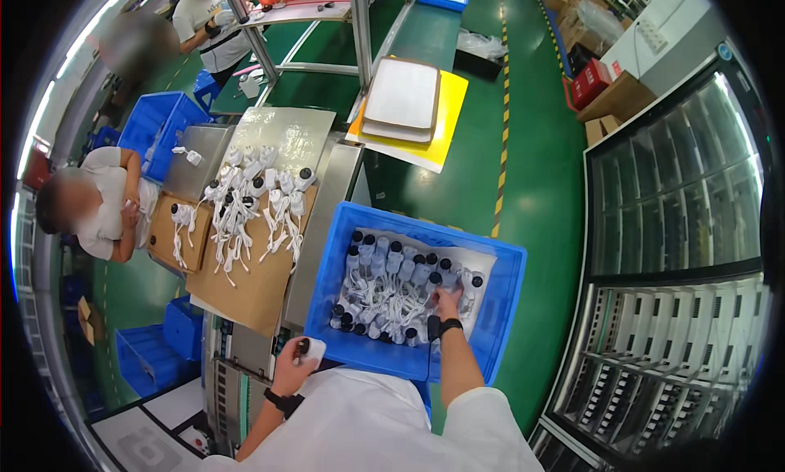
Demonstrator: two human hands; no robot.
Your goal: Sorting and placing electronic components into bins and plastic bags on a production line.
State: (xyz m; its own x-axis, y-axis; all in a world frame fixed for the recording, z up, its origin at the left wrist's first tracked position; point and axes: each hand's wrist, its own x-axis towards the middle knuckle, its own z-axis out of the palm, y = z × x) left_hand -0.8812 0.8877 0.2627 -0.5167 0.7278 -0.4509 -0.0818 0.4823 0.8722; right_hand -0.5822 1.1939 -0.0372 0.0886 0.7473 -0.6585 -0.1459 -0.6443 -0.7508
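My left hand [288, 369] is closed around a small white device [313, 352] with a round black end, held just outside the bin's near left corner. My right hand [446, 304] reaches into a large blue bin [509, 308]. Its fingers close on a white corded device [433, 288] with a black cap, at the right part of the packed rows; the fingertips are partly hidden. Several like devices stand along the bin's far and near sides, their white cables [384, 296] bunched in the middle. A pale liner sheet [482, 263] shows along the far and right sides.
At left, a workbench with brown cardboard [253, 296] bears several more corded devices [245, 194]. A seated co-worker [102, 198] is beyond it. White sheets [401, 100] lie on a yellow board ahead. A rack cabinet [670, 308] stands at right.
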